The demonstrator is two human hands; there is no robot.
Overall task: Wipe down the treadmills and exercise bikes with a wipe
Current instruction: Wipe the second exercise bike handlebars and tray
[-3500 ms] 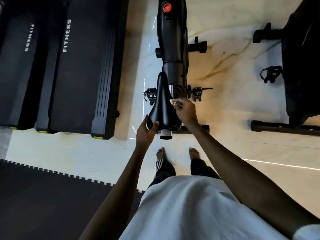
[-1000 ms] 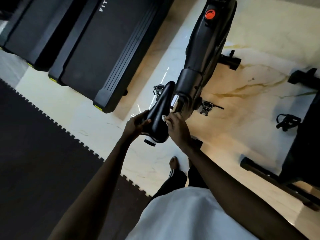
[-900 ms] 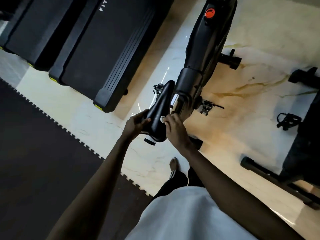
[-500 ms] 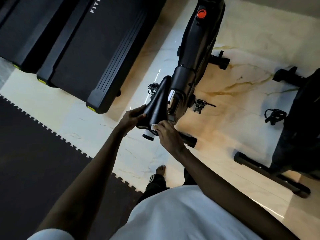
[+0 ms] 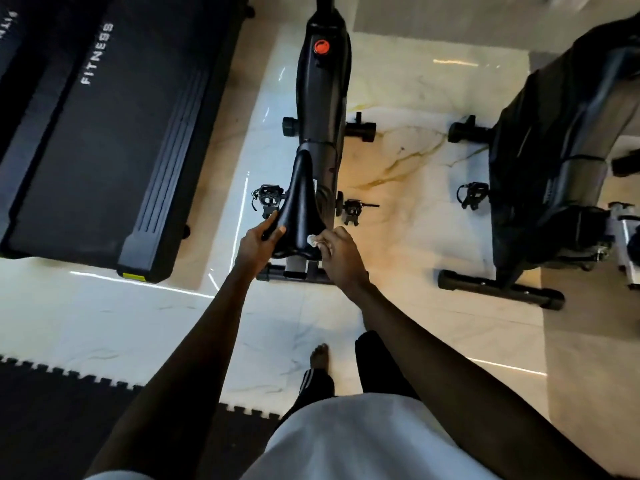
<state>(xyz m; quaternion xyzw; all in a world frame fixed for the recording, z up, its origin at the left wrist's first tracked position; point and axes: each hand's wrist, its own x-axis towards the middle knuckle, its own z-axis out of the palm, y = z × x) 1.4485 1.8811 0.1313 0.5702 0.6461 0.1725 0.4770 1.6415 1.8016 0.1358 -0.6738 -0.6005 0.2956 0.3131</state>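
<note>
Okay, I'm looking square down the exercise bike (image 5: pixel 322 98) now. The wipe (image 5: pixel 312 240) has come off the saddle's back lip, where it sat 0.5 seconds ago, and onto the right rear flank.

The left hand (image 5: pixel 258 242) hasn't budged. Its fingers are wrapped round the left edge of the saddle (image 5: pixel 299 209), thumb on top, bracing it. The right hand (image 5: pixel 341 252) has its fingers curled in tight, pinching the small white wad against the seat. Only a corner of it peeks past the fingertips.

I read that as back edge done and right side under way, so this seat is close to covered. By my reckoning the frame and the red knob (image 5: pixel 321 47) are still to come.

The saddle is glossy black with a soft sheen, narrow nose pointing far, wide end near. It sits mid-scene, between the treadmill (image 5: pixel 104 133) on the left and a 2nd bike (image 5: pixel 561 150) on the right.
</note>
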